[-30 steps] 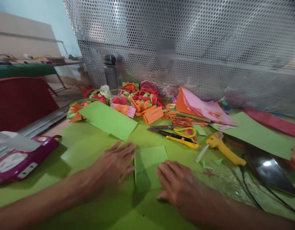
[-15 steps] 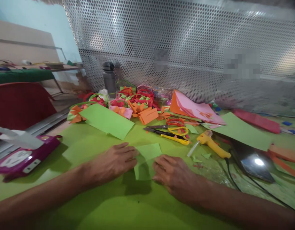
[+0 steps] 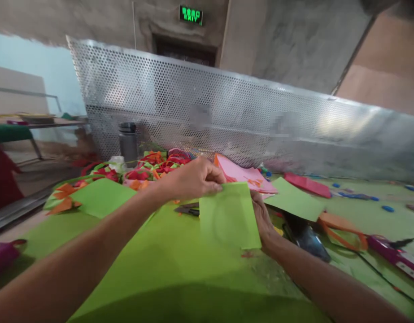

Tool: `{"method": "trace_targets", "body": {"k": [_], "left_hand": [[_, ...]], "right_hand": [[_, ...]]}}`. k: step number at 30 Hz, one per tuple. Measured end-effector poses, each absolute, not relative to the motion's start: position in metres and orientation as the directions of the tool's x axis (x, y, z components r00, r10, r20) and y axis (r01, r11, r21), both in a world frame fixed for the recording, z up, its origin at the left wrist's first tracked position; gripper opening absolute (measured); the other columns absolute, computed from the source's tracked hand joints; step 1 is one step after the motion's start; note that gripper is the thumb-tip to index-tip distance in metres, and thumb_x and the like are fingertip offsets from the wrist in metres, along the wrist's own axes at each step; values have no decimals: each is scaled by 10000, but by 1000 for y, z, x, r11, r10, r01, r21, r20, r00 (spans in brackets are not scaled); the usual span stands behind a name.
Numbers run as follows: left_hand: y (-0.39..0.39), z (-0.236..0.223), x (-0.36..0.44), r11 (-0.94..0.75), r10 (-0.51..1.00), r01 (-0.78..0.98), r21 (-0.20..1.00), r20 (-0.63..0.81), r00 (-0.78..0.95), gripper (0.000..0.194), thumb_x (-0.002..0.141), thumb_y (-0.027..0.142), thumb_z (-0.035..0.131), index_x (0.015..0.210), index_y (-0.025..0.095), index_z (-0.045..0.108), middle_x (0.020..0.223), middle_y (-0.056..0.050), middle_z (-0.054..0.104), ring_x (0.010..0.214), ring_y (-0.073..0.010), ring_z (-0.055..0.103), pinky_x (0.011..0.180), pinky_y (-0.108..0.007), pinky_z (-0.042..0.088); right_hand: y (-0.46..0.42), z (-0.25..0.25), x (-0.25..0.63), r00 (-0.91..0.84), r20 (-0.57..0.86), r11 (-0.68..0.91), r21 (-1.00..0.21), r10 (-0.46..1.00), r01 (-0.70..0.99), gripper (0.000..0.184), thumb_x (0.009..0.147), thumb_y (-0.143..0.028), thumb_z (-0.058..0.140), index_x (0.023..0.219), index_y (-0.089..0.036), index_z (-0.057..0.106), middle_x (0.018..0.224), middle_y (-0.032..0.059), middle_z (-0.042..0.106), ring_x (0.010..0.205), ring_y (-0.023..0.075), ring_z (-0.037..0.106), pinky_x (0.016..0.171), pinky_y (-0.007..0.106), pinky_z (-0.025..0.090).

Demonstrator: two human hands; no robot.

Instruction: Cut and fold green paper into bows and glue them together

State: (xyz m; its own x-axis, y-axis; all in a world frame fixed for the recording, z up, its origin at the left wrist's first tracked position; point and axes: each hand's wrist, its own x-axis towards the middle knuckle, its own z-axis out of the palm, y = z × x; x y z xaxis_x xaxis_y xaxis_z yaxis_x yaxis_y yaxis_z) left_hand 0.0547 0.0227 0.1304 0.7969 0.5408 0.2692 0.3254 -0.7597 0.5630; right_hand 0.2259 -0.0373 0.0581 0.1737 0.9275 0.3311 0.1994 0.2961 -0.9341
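I hold a small folded green paper piece (image 3: 229, 216) up in front of me, above the green table (image 3: 166, 264). My left hand (image 3: 193, 178) pinches its top left corner with thumb and fingers closed. My right hand (image 3: 263, 219) is behind the paper's right edge, mostly hidden, gripping it from the back. Black-handled scissors (image 3: 188, 209) lie on the table just left of the paper, partly hidden by it.
A heap of red, orange and green paper crafts (image 3: 149, 168) sits at the back beside a grey bottle (image 3: 128, 142). Loose green sheets (image 3: 101, 197) (image 3: 294, 201) and pink papers (image 3: 245, 174) lie around. A perforated metal screen (image 3: 227, 121) closes the far side. A purple device with a cable (image 3: 391, 255) lies right.
Both hands were flat on the table pressing the green paper; now they have lifted it up in front of me. My head has tilted upward, showing the wall and exit sign.
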Motion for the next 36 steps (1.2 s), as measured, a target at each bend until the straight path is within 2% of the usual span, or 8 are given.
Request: {"method": "trace_targets", "body": {"k": [5,10,13,16,20,23,29,36], "left_hand": [[24,113,61,-762,524,354,542,197,829,154,744,173,488,626,143,583,521,54,437,471,-72,360,467,-203,271],[17,99,55,-764,566,421,489,195,801,194,741,123,456,559,145,520,505,57,371,474,-67,337,452,-192,246],[9,93,51,-753,613,487,441,202,764,197,757,135,459,586,146,557,494,50,405,475,-72,364,453,-193,246],[1,84,45,-754,639,531,387,241,731,202,752,119,462,583,142,570,489,41,433,465,-72,373,460,-202,246],[-7,67,32,-756,644,555,347,243,726,188,724,79,462,571,139,553,490,38,454,464,-72,380,475,-212,243],[-10,54,22,-746,639,521,416,226,735,184,714,67,453,574,142,547,499,45,454,479,-70,384,483,-206,247],[2,40,13,-526,684,447,723,47,728,153,704,106,455,571,147,520,508,61,400,479,-63,328,454,-179,244],[25,21,11,-357,691,451,818,-93,717,150,691,247,505,609,134,559,530,43,433,488,-79,334,455,-198,248]], "right_hand": [[-22,72,244,43,379,376,-924,924,71,483,893,-543,364,958,-171,666,730,53,694,687,183,643,669,327,499],[-27,71,238,-278,477,552,-710,834,436,186,832,-325,575,819,-180,691,760,29,699,727,177,629,678,296,471],[-36,62,226,-329,493,581,-546,805,604,100,799,-160,576,781,-181,672,715,9,685,658,160,614,618,265,441],[-41,51,216,-326,504,574,-479,799,664,123,759,-76,561,766,-170,641,701,16,676,634,156,604,591,250,418],[-44,38,205,-373,487,598,-473,790,647,143,757,-51,535,732,-168,614,708,24,667,657,151,600,607,240,403],[-46,31,198,-419,448,607,-472,790,639,159,767,-55,507,704,-165,603,676,23,647,624,140,577,586,234,383],[-42,30,193,-411,291,503,-473,864,723,154,742,-74,487,657,-160,582,601,-6,581,551,113,493,527,221,324],[-22,24,207,-366,155,392,-503,918,770,130,725,-105,496,642,-150,587,525,-39,508,475,87,418,465,200,274]]}}
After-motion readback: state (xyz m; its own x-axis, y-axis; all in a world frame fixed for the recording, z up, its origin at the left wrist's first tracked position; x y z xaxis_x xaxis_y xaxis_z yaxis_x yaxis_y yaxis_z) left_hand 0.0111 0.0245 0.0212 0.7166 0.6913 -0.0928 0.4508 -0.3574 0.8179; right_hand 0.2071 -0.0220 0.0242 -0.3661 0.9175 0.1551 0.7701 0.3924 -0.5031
